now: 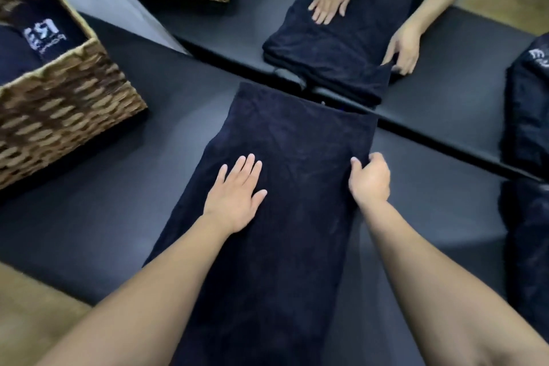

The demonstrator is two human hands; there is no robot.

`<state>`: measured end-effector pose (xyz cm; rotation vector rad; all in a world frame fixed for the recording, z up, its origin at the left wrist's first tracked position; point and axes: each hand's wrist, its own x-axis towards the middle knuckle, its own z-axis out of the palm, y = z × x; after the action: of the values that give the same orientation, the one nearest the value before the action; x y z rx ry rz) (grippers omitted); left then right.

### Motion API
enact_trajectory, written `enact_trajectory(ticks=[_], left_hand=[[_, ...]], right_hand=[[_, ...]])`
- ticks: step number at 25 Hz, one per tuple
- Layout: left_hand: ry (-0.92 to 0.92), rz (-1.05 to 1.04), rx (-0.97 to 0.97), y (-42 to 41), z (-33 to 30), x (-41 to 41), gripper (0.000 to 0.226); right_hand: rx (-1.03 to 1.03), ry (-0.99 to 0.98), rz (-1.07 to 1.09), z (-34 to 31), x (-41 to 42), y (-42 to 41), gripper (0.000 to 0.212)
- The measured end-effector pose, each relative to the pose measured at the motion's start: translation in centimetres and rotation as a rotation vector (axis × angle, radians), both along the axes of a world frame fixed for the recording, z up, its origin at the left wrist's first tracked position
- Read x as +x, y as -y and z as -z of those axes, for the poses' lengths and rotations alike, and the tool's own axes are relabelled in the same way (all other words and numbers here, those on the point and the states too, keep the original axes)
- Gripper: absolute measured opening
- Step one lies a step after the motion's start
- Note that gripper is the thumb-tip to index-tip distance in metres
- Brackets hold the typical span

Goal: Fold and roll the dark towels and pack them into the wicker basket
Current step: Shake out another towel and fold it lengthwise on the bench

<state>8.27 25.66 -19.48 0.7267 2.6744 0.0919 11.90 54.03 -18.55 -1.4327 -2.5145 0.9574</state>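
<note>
A dark navy towel [291, 157] lies folded into a long strip on the dark table [118, 202], running from the near edge to the mirror. My left hand [237, 196] presses flat on its left half, fingers straight. My right hand [370, 178] pinches the towel's right edge, fingers curled round it. The wicker basket [65, 104] stands at the left, with a dark towel bearing a white logo [38, 36] inside it.
A mirror [460, 98] stands along the table's far edge and reflects the towel, both hands and the basket. A pile of dark towels [528, 232] lies at the right edge. A wooden floor shows at the lower left.
</note>
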Motion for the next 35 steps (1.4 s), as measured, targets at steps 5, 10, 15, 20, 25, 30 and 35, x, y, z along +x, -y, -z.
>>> enact_trajectory(ticks=[5, 10, 15, 20, 25, 30, 35], left_hand=[[-0.012, 0.029, -0.024, -3.3, 1.0, -4.5, 0.069], [-0.097, 0.161, 0.022, -0.7, 0.6, -0.8, 0.070], [-0.089, 0.216, 0.032, 1.9, 0.5, 3.1, 0.071], [-0.095, 0.225, 0.064, 6.5, 0.8, 7.2, 0.072], [-0.079, 0.140, 0.107, 12.4, 0.9, 12.4, 0.069], [-0.153, -0.089, 0.218, 18.6, 1.6, 17.9, 0.061], [-0.205, -0.424, 0.357, 21.2, 1.5, 21.3, 0.058]], right_hand=[[0.040, -0.040, 0.020, -0.5, -0.8, -1.1, 0.043], [0.109, 0.191, -0.175, 0.8, 6.4, 3.2, 0.060], [0.374, 0.310, -0.335, 1.4, 11.2, 8.2, 0.074], [0.244, 0.321, -0.422, 1.3, 16.1, 11.9, 0.079], [0.248, 0.299, -0.422, 1.0, 22.3, 15.4, 0.081], [0.361, 0.247, -0.238, 1.5, 28.7, 20.6, 0.073], [0.266, 0.067, 0.030, 2.3, 32.8, 25.5, 0.055]])
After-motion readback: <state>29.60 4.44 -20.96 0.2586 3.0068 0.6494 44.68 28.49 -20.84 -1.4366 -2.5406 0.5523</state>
